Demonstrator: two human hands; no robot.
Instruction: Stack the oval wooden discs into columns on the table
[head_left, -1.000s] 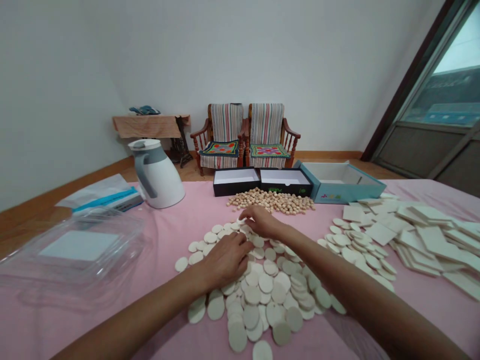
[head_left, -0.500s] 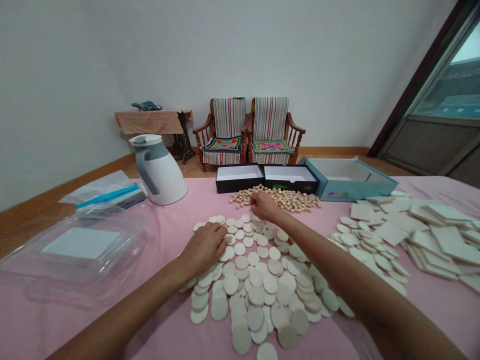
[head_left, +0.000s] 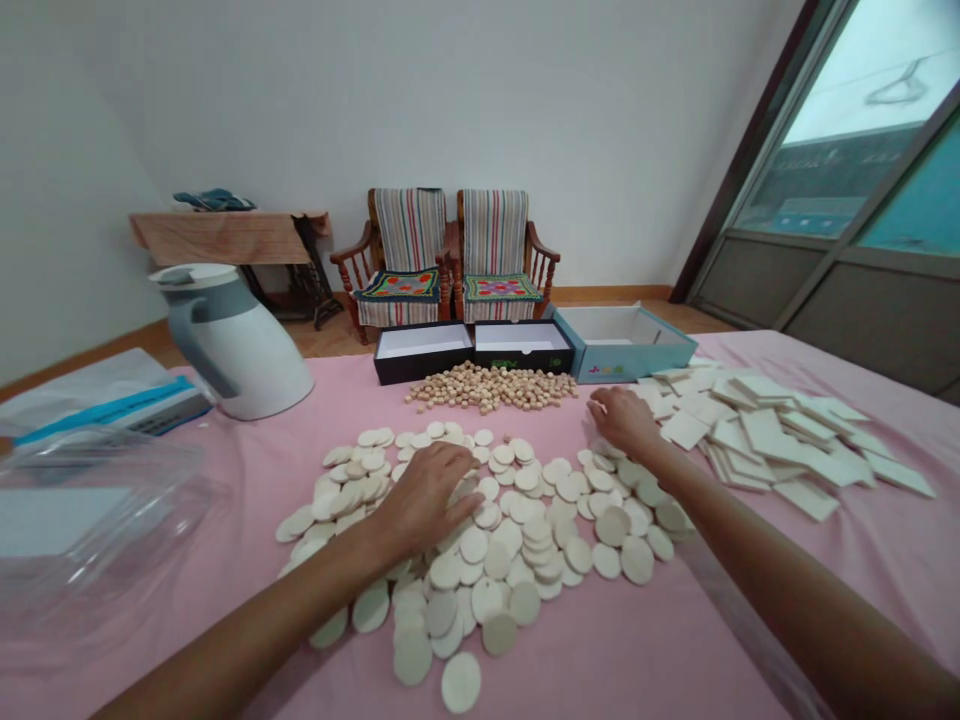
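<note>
A spread of round pale wooden discs (head_left: 517, 540) covers the middle of the pink cloth. Over its left part lies my left hand (head_left: 427, 500), palm down, thumb apart from the fingers, touching the discs; nothing shows in its grip. My right hand (head_left: 624, 420) is at the far right edge of the discs, beside the square wooden tiles (head_left: 772, 430). Its fingers are slightly bent and apart, and I see nothing held; the underside is hidden. A heap of small wooden beads (head_left: 491, 388) lies beyond both hands.
Two black boxes (head_left: 424, 362) and a light-blue box (head_left: 637, 355) stand behind the beads. To the left are a white-and-grey jug (head_left: 251, 350), a clear plastic container (head_left: 112, 510) and a blue-and-white packet (head_left: 112, 410). Two chairs (head_left: 450, 255) stand by the wall.
My right hand has moved right, from the beads to the discs' edge by the tiles. Discs that lay beside the tiles are now nearer the main spread. The view has turned right.
</note>
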